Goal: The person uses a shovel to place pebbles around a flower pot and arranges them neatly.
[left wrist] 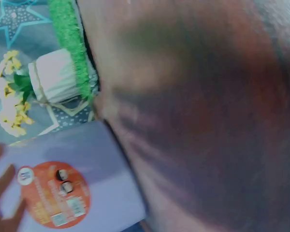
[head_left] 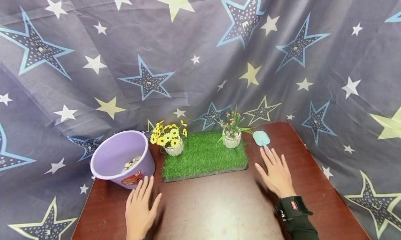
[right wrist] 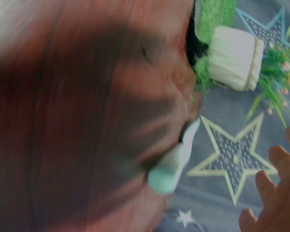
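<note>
My left hand (head_left: 139,208) lies flat on the dark red-brown wooden table (head_left: 213,205), fingers straight and released, holding nothing; its fingertips come just short of the lilac plastic bucket (head_left: 120,160) with an orange round sticker on its wall, which leans toward me at the table's left back corner; inside it I see a small heap of pale pebbles (head_left: 131,162), too small to tell more. My right hand (head_left: 275,173) is spread open too, palm down, gripping nothing; its longest fingertip is just beside the small mint-green oval dish-like thing (head_left: 261,138) that lies flat on the wood behind it. Between my hands sits a rectangular mat of green artificial grass (head_left: 205,158); on its left back corner stands a white ribbed pot of yellow artificial daisies (head_left: 171,139), just beside the bucket's rim; on its right back corner stands a white ribbed pot of small pink flowers (head_left: 232,133), near the mint thing. A grey-blue star-printed cloth (head_left: 200,59) hangs behind and around the table.
</note>
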The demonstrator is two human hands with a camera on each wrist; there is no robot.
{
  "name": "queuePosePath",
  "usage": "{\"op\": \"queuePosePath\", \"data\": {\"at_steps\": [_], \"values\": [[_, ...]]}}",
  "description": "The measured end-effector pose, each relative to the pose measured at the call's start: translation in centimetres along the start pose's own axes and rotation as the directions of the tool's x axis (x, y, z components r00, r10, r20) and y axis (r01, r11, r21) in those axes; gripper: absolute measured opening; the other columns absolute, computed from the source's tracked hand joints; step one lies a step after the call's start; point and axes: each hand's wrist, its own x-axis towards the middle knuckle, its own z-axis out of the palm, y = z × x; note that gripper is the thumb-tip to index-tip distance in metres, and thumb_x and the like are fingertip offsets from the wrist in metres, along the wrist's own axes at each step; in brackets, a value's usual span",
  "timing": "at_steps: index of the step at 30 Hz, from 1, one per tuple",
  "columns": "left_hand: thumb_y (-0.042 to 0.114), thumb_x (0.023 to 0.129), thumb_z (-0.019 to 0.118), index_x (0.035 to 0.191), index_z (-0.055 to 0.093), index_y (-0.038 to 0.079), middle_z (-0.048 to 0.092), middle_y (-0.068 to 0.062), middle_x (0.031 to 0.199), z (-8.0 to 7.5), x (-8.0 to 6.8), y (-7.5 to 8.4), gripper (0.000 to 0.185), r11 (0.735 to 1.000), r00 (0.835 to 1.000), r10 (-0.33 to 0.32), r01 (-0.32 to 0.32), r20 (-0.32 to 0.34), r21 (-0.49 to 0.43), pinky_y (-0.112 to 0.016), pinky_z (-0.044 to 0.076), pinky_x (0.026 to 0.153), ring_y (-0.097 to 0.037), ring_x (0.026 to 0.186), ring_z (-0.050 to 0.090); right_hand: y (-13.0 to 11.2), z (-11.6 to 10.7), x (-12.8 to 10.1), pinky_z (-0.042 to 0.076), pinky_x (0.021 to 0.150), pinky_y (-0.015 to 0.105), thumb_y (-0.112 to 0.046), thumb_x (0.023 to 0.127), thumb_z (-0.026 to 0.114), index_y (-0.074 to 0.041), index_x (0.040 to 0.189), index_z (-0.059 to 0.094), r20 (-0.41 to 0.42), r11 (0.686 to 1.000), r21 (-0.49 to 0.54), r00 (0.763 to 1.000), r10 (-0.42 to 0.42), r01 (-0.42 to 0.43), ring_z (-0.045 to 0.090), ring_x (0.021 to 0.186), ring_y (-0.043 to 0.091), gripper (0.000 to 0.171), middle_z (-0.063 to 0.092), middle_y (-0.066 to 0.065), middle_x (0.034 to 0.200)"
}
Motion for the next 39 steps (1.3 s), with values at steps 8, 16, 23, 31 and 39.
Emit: {"op": "queuePosePath", "data": {"at_steps": [8,16,23,31,39], "values": [[0.033,0.094,0.062,0.143,0.063,0.018,0.063,-0.014,0.143,-5.4,5.6,-3.8,0.051,0.983,0.941,-0.180,0.165,-0.287,-0.076,-0.063,0.036,0.095,-0.046,0.123,0.054,-2.6,4.8,3.7,0.022,0.124,0.061,-0.044,0.105,0.053,-0.009,0.161,0.037,0.161,0.991,0.059,0.979,-0.127,0.119,0.032,0.153,0.042,0.068,0.036,0.017,0.166],[0.046,0.099,0.059,0.167,0.021,0.025,0.025,-0.017,0.170,-6.9,8.8,-9.9,0.080,0.725,0.738,-0.667,0.674,0.101,-0.142,-0.077,0.028,0.106,-0.057,0.145,0.031,-3.5,7.7,5.2,0.023,0.126,0.054,-0.031,0.105,0.056,-0.006,0.158,0.041,0.340,0.993,0.049,0.933,-0.120,0.110,0.030,0.154,0.043,0.061,0.038,0.021,0.163],[0.021,0.097,0.050,0.167,0.001,0.010,0.021,-0.028,0.167,-6.4,10.3,-11.6,0.087,0.632,0.659,-0.701,0.751,0.273,-0.191,-0.066,0.028,0.115,-0.059,0.144,0.032,-3.6,7.9,5.7,0.028,0.124,0.053,-0.031,0.103,0.060,-0.009,0.158,0.044,0.358,0.994,0.068,0.928,-0.103,0.085,0.027,0.155,0.041,0.061,0.036,0.017,0.165],[0.018,0.097,0.044,0.165,-0.003,0.004,0.022,-0.037,0.162,-7.5,11.0,-12.3,0.084,0.725,0.688,-0.628,0.687,0.364,-0.048,-0.074,0.027,0.111,-0.066,0.140,0.030,-3.1,8.3,5.9,0.029,0.123,0.053,-0.035,0.104,0.059,-0.014,0.161,0.040,0.384,0.997,0.045,0.920,-0.072,0.059,0.023,0.157,0.037,0.063,0.032,0.013,0.168],[0.016,0.096,0.047,0.164,-0.008,0.006,0.016,-0.038,0.162,-10.2,6.9,-12.6,0.088,0.750,0.658,-0.604,0.660,0.448,0.043,-0.076,0.027,0.110,-0.069,0.138,0.027,-3.0,8.3,5.8,0.034,0.120,0.054,-0.036,0.103,0.059,-0.016,0.160,0.042,0.367,0.997,0.056,0.927,-0.074,0.057,0.024,0.157,0.037,0.063,0.034,0.011,0.168]]}}
